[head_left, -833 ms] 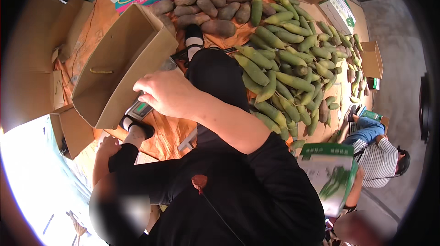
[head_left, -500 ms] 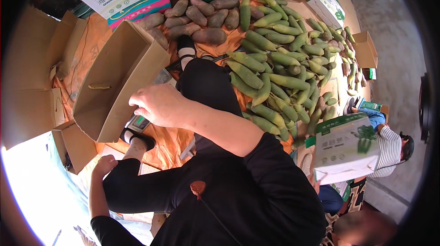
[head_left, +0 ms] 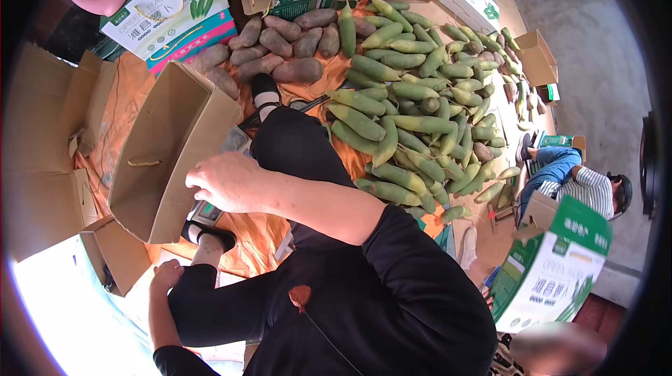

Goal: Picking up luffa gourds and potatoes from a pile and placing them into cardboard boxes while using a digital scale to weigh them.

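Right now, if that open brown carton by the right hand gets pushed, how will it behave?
The open brown carton looks empty and stands tilted on the orange sheet, so it would probably slide or tip easily. Its thin flaps seem likely to flex. The right hand hovers at its edge; whether they touch is unclear.

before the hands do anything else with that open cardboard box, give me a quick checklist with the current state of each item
1. Right hand at the open cardboard box, over its edge: ok.
2. Box flaps open, opening clear: ok.
3. Box holds anything yet: cannot tell, only bare inner walls show.
4. Left hand free: it rests low near the knee, apart from the box: ok.
5. Green produce pile within arm's reach: cannot tell; it lies beyond the legs on the orange sheet.
6. Seated person at the far right clear of the box: ok.
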`<state>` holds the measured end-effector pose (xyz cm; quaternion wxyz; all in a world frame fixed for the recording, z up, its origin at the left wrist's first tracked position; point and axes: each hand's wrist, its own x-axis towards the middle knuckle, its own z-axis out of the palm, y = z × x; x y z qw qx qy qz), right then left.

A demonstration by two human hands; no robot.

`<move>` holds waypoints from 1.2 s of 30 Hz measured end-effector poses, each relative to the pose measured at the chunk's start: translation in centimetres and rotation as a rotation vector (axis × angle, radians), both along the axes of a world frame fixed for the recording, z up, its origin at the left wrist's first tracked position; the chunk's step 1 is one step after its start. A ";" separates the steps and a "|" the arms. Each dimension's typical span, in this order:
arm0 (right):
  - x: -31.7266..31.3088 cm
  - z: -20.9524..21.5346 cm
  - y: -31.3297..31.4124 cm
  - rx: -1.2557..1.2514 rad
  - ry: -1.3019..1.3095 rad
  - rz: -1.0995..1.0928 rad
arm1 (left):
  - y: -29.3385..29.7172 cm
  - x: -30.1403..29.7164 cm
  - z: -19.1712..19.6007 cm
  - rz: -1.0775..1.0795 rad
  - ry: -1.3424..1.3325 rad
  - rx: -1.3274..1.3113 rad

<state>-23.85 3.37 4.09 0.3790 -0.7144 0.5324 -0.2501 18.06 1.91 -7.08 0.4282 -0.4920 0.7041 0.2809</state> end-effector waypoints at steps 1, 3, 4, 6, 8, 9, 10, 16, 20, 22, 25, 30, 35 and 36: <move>0.0 -0.1 0.1 -0.010 -0.010 -0.003 | 0.1 0.0 -0.1 -0.005 0.004 -0.001; 0.0 -0.1 0.1 -0.022 -0.015 -0.013 | 0.2 0.1 -0.1 0.095 0.106 0.018; 0.0 0.1 0.1 -0.021 -0.017 -0.007 | 0.2 0.3 -0.3 0.089 0.117 0.037; 0.3 0.2 0.0 -0.023 -0.021 -0.006 | 0.3 1.6 -0.9 0.082 0.125 0.012; 0.3 -0.1 0.0 0.015 -0.022 -0.002 | 0.1 0.4 -0.5 0.091 0.113 -0.017; 0.2 -0.2 0.0 0.015 -0.018 -0.009 | 0.0 -0.1 -0.2 0.084 0.118 -0.015; 0.3 -0.1 0.0 0.019 -0.020 -0.008 | 0.0 -1.3 0.7 0.104 0.029 0.009; 0.1 0.0 0.0 0.010 -0.011 -0.010 | 0.4 -1.0 0.5 0.055 -0.051 -0.060; 0.3 0.0 -0.1 0.015 0.001 0.007 | 1.0 -1.1 1.2 0.039 -0.010 -0.127; 0.3 -0.2 -0.1 0.006 -0.001 0.002 | 0.8 -1.1 1.3 0.040 0.007 -0.131; 0.0 -0.1 0.1 -0.009 -0.030 -0.022 | 0.7 -0.5 0.9 -0.013 0.090 -0.121; 0.1 -0.2 -0.1 -0.100 -0.114 -0.061 | 0.3 1.7 -0.7 -0.033 0.139 -0.025; -0.5 0.1 -0.2 -0.246 -0.309 -0.207 | -0.4 0.5 -1.4 0.090 0.146 0.031; -0.6 0.3 -0.4 -0.259 -0.301 -0.211 | -0.5 0.6 -1.6 0.085 0.153 0.067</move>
